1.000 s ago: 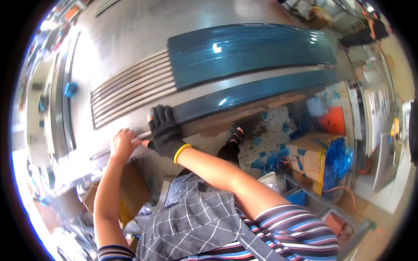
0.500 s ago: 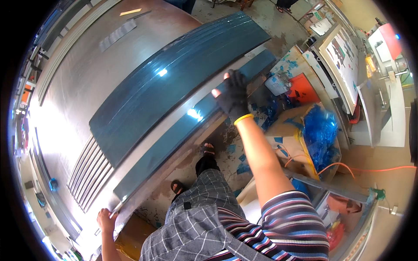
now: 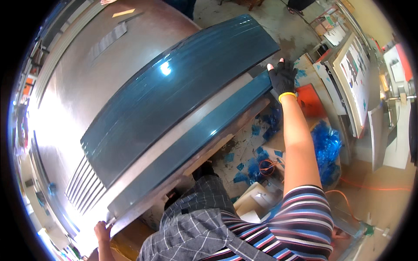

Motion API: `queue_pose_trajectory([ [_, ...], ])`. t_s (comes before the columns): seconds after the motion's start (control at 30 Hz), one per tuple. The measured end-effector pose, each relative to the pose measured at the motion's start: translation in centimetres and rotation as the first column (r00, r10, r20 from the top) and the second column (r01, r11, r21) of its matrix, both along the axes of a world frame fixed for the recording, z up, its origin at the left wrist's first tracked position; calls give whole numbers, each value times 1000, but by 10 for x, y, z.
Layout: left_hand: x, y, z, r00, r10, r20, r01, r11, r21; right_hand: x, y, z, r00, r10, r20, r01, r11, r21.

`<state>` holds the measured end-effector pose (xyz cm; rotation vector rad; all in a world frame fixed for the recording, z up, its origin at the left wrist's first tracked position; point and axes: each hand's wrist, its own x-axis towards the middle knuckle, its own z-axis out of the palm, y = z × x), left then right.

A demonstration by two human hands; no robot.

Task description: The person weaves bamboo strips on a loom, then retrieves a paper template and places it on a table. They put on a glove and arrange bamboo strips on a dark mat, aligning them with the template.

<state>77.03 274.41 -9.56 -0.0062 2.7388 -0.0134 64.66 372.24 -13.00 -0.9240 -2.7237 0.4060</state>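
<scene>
A long narrow strip (image 3: pixel 187 139) with a dark blue film-like surface lies along the near edge of the metal table (image 3: pixel 126 82). My right hand (image 3: pixel 283 78), in a black fingertip-less glove with a yellow cuff, is open with fingers spread at the strip's far right end. Bare, my left hand (image 3: pixel 103 230) is at the near left end, by the table corner. Its fingers are closed around something slim and pale, blurred in glare. Behind the strip lies a wide, curved dark blue panel (image 3: pixel 174 100), touched by neither hand.
Thin ribbed strips (image 3: pixel 85 187) stick out from under the panel's left end. A cardboard box and crumpled blue film (image 3: pixel 326 148) stand at right, near an orange hose (image 3: pixel 370 187). Framed boards (image 3: pixel 348 82) lean behind. Another person's hand (image 3: pixel 106 1) rests at the table's far edge.
My right hand has moved right and away from me, along the strip to its far end. My left hand has shifted slightly nearer. My body leans closer to the table.
</scene>
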Motion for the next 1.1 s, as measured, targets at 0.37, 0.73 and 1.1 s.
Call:
queue_pose_trajectory([
  [0.37,3,39,3,951,-162,-262,204,969,140,66,-370,26,773,629,-82,-613,774,161],
  [0.73,2,37,-12,839,-151,-522,339,896,287,121,-754,32,339,924,-175,-941,330,-82],
  [1.1,6,43,-7,815,-65,-575,306,892,333,90,-676,55,535,832,-144,-844,519,-136],
])
